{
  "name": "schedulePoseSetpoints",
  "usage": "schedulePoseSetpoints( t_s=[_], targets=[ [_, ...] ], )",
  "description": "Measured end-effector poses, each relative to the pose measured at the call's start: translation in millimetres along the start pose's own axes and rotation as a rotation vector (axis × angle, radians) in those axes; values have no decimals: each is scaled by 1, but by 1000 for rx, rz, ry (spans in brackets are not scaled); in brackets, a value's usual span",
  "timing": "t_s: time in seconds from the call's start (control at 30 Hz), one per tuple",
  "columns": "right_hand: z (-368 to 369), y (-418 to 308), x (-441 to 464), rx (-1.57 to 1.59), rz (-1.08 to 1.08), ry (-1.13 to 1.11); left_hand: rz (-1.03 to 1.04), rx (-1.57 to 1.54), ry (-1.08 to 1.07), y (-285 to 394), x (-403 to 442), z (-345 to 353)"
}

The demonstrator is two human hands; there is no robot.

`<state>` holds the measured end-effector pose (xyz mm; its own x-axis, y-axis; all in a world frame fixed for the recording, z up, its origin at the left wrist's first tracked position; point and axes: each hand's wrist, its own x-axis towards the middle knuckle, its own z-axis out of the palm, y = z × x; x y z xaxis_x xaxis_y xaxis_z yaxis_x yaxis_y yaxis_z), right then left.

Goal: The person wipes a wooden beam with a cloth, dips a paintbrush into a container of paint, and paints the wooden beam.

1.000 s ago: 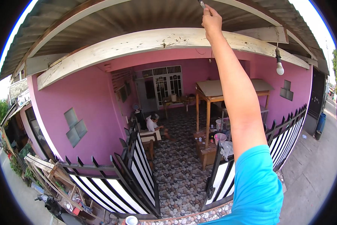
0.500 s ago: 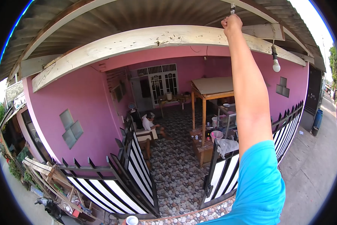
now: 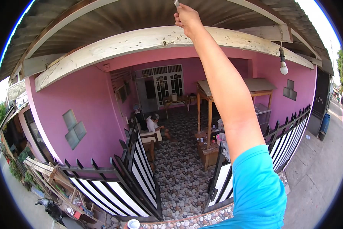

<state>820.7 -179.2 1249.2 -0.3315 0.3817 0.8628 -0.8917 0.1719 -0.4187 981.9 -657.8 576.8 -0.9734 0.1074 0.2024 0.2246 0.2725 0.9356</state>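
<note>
My right hand (image 3: 187, 18) is raised high, fingers closed around a small brush-like tool (image 3: 176, 3), whose far end is cut off by the top edge. It is near the white front edge of the roof frame (image 3: 232, 2), above a long whitish wooden beam (image 3: 141, 41). I cannot tell whether the tool touches the wood. Low at the bottom edge, a white cup (image 3: 133, 224) shows its open top. Only a sliver of my left hand (image 3: 125, 226) appears beside it, gripping the cup; the rest is out of view.
A bulb (image 3: 283, 68) hangs at the right. Below stand black-and-white spiked gates (image 3: 141, 171), swung apart over a pebbled floor (image 3: 183, 179). A person (image 3: 153, 124) sits inside, near a wooden-framed table (image 3: 236, 87). Wooden scraps (image 3: 45, 168) and a motorbike (image 3: 55, 210) are at lower left.
My right hand first moved right and down with the tool, then swung left and slightly up, ending left of where it began. The cup stays at the bottom edge.
</note>
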Motion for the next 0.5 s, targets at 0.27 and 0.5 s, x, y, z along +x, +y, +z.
schedulePoseSetpoints(
  t_s=[0.27,0.5],
  targets=[
    [-34,-6,17,-578,-312,93,-27,-25,-12,16,-1,1],
    [-123,-11,56,-495,-237,493,-12,-24,18,10,0,4]
  ],
)
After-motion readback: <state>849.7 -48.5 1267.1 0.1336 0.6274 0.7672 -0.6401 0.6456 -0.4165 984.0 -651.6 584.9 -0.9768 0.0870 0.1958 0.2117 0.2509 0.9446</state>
